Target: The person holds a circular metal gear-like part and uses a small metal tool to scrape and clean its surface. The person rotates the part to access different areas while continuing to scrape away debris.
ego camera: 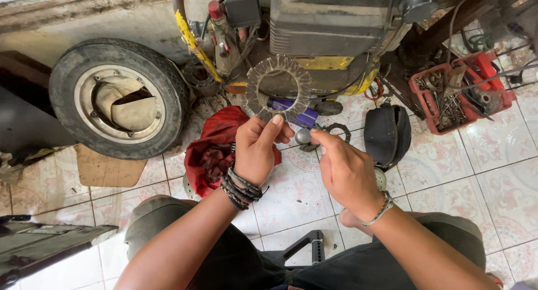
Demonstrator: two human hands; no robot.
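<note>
left hand [256, 150] pinches a toothed ring [278, 88] at its 6 o'clock edge, held upright. right hand [342, 166], at 3 o'clock, loosely curled, fingers empty. wheel [119, 97] at 9 o'clock.

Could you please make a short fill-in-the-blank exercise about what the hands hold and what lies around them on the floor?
1. The left hand holds up a toothed metal ring by its ____ edge.
2. The right hand does not ____ the ring.
3. The wheel lies on the person's ____ side.
4. The tool tray is ____ in colour.

Missing words: lower; touch; left; red
</note>
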